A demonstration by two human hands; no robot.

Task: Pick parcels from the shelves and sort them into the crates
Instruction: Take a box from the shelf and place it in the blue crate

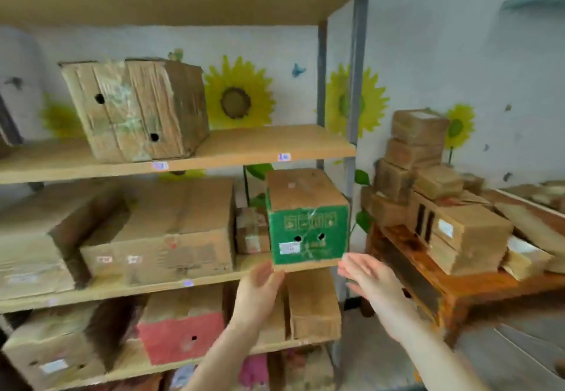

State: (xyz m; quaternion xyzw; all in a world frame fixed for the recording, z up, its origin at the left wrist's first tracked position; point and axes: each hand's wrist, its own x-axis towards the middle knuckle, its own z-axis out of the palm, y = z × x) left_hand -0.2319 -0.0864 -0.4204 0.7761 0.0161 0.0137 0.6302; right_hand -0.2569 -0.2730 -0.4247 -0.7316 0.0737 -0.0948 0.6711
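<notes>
Pale wall (443, 54) w/ sunflower stickers (238, 94) & lil butterflies (298, 70). Metal-post shelving (354, 85) w/ wood boards on left, orange-brown wood table (477, 283) on right.

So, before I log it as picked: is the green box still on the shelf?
On the shelf. The green box sits upright at the shelf edge; left hand and right hand flank its base, open.

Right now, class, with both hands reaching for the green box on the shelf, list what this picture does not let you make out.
Head view only:
- White label on the green box: print too blurred to read.
- Small taped parcel: partly hidden behind the green box.
- Left hand and right hand: blur hides whether they touch the box.
- Crates: none in view.
- Bottom shelf's pink item: cut off by the lower edge.
</notes>
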